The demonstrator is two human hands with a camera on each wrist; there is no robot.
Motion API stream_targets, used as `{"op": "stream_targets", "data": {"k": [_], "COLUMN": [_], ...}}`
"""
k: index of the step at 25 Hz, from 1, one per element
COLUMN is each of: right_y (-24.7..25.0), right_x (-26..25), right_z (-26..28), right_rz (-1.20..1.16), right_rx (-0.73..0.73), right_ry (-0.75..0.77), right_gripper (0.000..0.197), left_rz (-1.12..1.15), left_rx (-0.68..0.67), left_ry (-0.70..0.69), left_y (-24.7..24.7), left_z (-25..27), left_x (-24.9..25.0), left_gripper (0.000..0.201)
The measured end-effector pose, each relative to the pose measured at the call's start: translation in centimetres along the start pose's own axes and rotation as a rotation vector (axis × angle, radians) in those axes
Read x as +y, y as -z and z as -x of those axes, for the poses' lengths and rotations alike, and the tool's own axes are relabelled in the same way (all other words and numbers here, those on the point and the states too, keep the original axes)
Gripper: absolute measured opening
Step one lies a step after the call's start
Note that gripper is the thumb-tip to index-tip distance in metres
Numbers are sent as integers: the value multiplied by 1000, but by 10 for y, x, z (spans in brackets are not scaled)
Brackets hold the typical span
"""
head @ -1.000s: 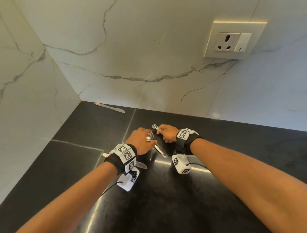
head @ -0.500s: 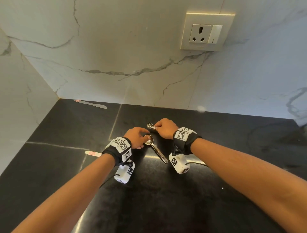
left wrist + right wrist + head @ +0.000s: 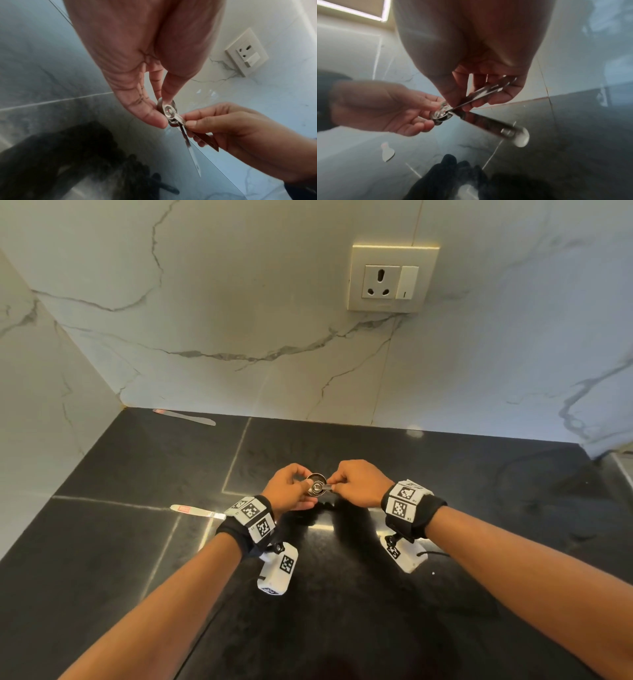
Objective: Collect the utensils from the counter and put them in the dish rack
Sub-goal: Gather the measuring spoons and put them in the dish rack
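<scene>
A small stack of steel measuring spoons (image 3: 317,487) is held above the black counter (image 3: 479,494) between both hands. My left hand (image 3: 291,487) pinches the nested round bowls (image 3: 169,112) between thumb and fingertips. My right hand (image 3: 356,482) pinches the flat handles (image 3: 488,90) just behind the bowls (image 3: 441,115). One loose handle (image 3: 192,155) hangs down and away from the stack. Two table knives lie on the counter: one (image 3: 197,511) just left of my left wrist, another (image 3: 185,417) along the back wall. No dish rack is in view.
White marble walls close the counter at the back and the left. A wall socket (image 3: 392,280) sits above the right hand. At the far right the counter ends at a lighter edge (image 3: 620,463).
Both hands have lifted the spoons off the counter. The right hand has brought its small spoon left into the bowl held by the left hand.
</scene>
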State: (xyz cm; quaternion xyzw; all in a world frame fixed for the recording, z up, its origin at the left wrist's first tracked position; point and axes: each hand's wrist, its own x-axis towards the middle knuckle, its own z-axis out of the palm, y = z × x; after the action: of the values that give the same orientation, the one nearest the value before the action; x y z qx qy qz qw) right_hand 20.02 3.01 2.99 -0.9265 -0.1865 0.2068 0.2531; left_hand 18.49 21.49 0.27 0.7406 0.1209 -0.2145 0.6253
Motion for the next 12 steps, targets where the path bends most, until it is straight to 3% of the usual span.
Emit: {"op": "stream_targets", "data": {"k": [5,9,12], "right_y": [6,24,43], "right_x": [7,18,34], "right_z": [29,58,85], "right_rz": [73,327,388], "right_rx": [52,57,40], "right_ry": [46,140,121], "right_gripper": [27,28,30], "left_rz": [1,-43,-76], "left_rx": [24,27,11], "left_ry": [-37,-78,-105], "left_y": [-35,-67,-95], "left_z": [25,39,45], "left_x": [0,1,8], "left_gripper": [6,7,7]}}
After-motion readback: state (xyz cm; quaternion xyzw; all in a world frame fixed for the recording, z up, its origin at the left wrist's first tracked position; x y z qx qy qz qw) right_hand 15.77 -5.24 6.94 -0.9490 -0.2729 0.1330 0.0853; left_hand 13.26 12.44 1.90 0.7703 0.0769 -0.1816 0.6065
